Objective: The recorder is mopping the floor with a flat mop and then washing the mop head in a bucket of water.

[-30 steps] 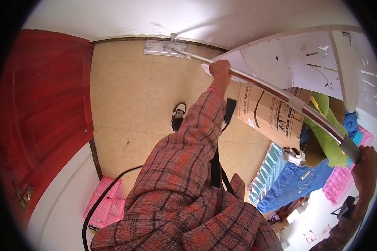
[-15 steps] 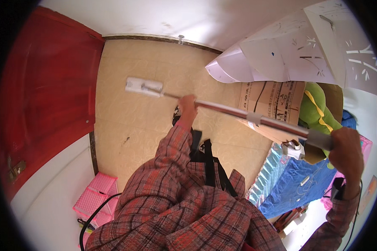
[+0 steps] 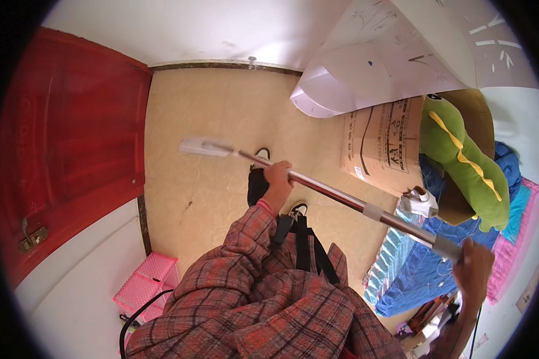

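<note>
A mop (image 3: 335, 192) with a long metal pole slants across the view, from the floor at left to the right side. Its flat white head (image 3: 205, 146) lies on the tan floor (image 3: 185, 107), a little smeared by motion. My left hand (image 3: 278, 179) is wrapped round the lower part of the pole. At the grey grip on the upper end, my right hand (image 3: 474, 269) is closed round the pole. Both my shoes (image 3: 262, 154) show partly near the mop head and under the pole.
A red door (image 3: 84, 149) stands at left, with pink dotted boxes (image 3: 147, 281) below it. To the right are a cardboard box (image 3: 380, 140), a green plush toy (image 3: 470, 155) and blue bedding (image 3: 410, 275). A pale folding screen (image 3: 353, 78) leans at the far right.
The mop head has moved slightly nearer to me. My left hand has shifted right and nearer, and my right hand has come down and inward. My view has shifted slightly.
</note>
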Available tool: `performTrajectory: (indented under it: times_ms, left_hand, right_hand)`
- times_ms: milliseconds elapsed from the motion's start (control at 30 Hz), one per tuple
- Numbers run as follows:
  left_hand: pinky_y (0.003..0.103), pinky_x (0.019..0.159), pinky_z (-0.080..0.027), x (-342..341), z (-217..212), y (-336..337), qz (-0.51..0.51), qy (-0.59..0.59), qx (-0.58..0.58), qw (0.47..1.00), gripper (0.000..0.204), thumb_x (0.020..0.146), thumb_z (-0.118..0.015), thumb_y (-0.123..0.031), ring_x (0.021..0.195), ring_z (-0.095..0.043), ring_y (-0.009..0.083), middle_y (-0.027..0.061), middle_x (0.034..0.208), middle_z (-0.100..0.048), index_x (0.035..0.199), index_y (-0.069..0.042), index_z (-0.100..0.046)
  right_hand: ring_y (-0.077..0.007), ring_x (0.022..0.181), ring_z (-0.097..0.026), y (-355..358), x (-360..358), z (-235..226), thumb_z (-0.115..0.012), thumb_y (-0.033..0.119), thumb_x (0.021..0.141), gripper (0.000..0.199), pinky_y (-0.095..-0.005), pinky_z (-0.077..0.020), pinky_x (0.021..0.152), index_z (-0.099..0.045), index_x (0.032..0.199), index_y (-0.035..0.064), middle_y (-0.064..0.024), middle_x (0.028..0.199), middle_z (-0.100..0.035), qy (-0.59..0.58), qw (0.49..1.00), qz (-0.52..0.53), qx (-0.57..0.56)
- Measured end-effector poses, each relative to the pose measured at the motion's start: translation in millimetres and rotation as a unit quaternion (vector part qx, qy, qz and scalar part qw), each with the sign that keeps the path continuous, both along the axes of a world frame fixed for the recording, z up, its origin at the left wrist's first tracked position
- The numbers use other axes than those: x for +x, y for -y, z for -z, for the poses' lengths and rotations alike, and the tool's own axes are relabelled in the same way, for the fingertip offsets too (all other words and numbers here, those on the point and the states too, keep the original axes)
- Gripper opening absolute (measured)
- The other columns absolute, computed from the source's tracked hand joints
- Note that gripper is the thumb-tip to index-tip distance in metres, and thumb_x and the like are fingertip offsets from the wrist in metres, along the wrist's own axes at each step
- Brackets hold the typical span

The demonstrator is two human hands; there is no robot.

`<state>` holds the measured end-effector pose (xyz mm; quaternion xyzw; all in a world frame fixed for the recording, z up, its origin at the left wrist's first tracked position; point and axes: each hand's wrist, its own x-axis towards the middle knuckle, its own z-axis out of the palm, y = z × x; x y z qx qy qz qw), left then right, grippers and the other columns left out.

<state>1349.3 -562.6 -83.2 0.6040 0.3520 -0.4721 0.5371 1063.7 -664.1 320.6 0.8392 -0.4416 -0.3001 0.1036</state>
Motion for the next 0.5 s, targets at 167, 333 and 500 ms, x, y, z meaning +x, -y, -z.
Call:
performTrajectory:
  times_ms: [167, 333, 500]
  left_hand:
    - [0.035, 0.036, -0.026, -5.1, 4.7, 62.4, 0.026, 0.007, -0.092, 0.995, 0.018, 0.062, -0.062, -0.005, 0.047, -0.043, 0.0188, 0.0034, 0.055, -0.041, 0.063, -0.011, -0.045]
    - [0.036, 0.041, -0.031, -7.2, -5.2, 152.4, -0.013, -0.067, -0.171, 0.983, 0.016, 0.063, -0.061, -0.006, 0.053, -0.045, 0.019, 0.0037, 0.062, -0.044, 0.067, -0.012, -0.045]
    - [0.036, 0.044, -0.038, -3.2, 11.9, 187.8, -0.053, -0.088, -0.176, 0.979, 0.013, 0.065, -0.059, -0.007, 0.055, -0.047, 0.0183, 0.0036, 0.067, -0.045, 0.071, -0.01, -0.048]
  right_hand:
    - [-0.0332, 0.061, -0.049, -45.3, 2.4, -30.6, -0.059, 0.004, 0.055, 0.024, -0.0431, -0.0345, 0.054, -0.043, 0.073, 0.0047, -0.0136, 0.066, -0.046, 0.028, 0.991, 0.126, 0.047]
    - [-0.0309, 0.066, -0.045, -32.9, 18.0, -27.0, -0.062, 0.005, 0.052, 0.028, -0.0394, -0.0344, 0.058, -0.041, 0.072, 0.0049, -0.0117, 0.068, -0.041, 0.002, 0.99, 0.048, -0.134]
    - [-0.0315, 0.069, -0.047, -9.6, 63.0, -36.2, -0.055, -0.003, 0.064, 0.017, -0.038, -0.0351, 0.061, -0.042, 0.073, 0.0018, -0.0127, 0.07, -0.044, -0.011, 0.992, 0.11, -0.062]
